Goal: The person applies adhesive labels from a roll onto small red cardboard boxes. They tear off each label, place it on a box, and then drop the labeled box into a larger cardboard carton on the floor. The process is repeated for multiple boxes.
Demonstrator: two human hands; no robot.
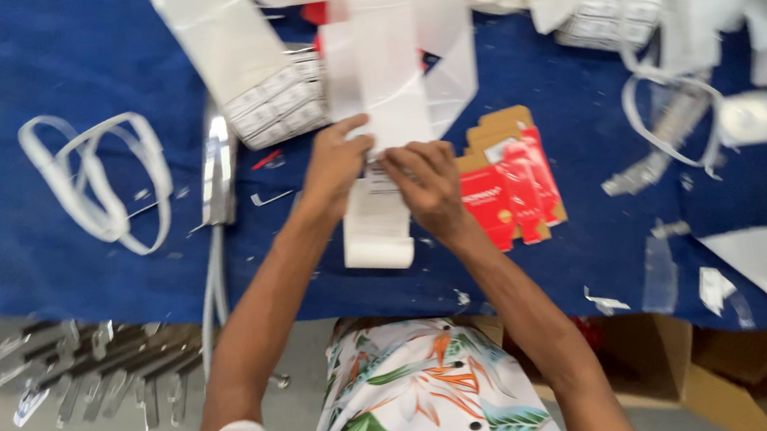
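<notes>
White plastic sleeve bag lies mid blue-cloth counter, pinched at its middle by both hands: left hand and right hand. Flattened red cardboard box just right.

I count two hands at work, my left hand and my right hand, both on one white strip of labels. Just right of the right hand lies one flattened red carton. Well left of the left hand I see one loop of white strapping, and far right of the right hand one more loop. Above the hands are two stacks of printed labels. The pile of metal parts below the left hand is too blurred to count.
</notes>
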